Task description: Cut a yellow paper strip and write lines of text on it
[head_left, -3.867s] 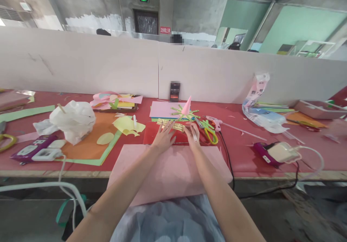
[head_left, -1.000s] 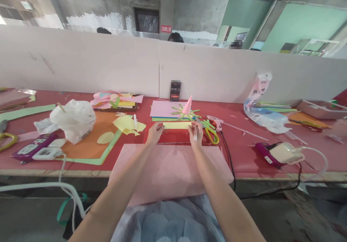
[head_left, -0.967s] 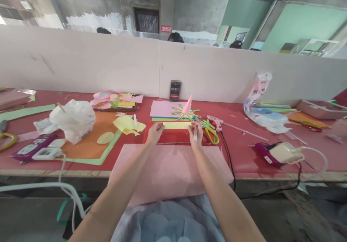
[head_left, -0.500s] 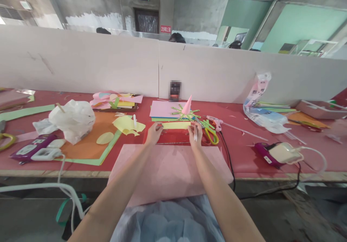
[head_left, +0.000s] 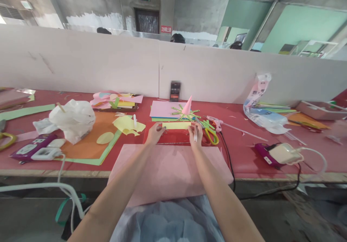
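A strip of yellow paper (head_left: 176, 125) is stretched level between my two hands, above the red tabletop. My left hand (head_left: 155, 132) pinches its left end. My right hand (head_left: 196, 131) grips the right end, and a slim white pen-like stick (head_left: 195, 135) is tucked in the same hand. Just beyond the strip, a pink paper cone (head_left: 187, 106) stands on a fringe of green paper strips (head_left: 180, 112). Scissors with yellow handles (head_left: 212, 136) lie right beside my right hand, near a pink glue gun (head_left: 214, 122).
A pink padded sheet (head_left: 170, 169) covers the table edge before me. To the left lie cut yellow paper (head_left: 127, 125), orange paper (head_left: 81, 146) and a crumpled white bag (head_left: 73, 121). Purple power strips (head_left: 267, 153) with cables sit on both sides. A white partition (head_left: 108, 68) closes the back.
My left fingers have shifted slightly at the strip's left end, and the strip sits a touch further right. My right hand looks nearly unchanged, still holding the strip and the white stick.
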A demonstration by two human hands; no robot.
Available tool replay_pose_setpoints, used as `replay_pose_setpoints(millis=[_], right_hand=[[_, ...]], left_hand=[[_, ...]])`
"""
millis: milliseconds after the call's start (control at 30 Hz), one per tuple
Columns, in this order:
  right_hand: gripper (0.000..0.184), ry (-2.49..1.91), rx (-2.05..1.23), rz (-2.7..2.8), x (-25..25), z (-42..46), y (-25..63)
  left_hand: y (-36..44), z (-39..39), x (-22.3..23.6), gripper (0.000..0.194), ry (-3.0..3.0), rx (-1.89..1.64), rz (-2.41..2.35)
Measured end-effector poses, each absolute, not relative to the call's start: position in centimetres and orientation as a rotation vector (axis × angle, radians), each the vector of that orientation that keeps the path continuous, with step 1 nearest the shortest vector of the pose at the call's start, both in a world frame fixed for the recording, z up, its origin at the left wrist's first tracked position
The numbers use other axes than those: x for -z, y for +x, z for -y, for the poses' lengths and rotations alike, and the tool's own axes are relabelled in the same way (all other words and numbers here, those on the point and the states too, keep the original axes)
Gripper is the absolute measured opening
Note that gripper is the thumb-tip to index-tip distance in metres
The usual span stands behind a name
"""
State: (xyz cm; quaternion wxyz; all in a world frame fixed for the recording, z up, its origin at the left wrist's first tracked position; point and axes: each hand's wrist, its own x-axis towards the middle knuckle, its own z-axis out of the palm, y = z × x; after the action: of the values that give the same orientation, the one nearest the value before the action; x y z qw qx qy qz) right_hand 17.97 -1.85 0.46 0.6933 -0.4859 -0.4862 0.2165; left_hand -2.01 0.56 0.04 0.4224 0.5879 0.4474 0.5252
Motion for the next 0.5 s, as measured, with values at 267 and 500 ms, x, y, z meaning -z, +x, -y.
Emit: replay_pose_setpoints(millis=[267, 500], right_hand=[[0.034, -1.095, -0.487, 1.084, -0.45, 1.81, 18.01], [0.032, -1.078, -0.480, 1.113, -0.15, 1.63, 18.10]], left_hand=[[-2.01, -0.49, -0.07, 0.032, 1.478, -1.305, -1.153], [-1.95, -0.34, -0.21, 0.028, 1.514, -1.300, -1.182]])
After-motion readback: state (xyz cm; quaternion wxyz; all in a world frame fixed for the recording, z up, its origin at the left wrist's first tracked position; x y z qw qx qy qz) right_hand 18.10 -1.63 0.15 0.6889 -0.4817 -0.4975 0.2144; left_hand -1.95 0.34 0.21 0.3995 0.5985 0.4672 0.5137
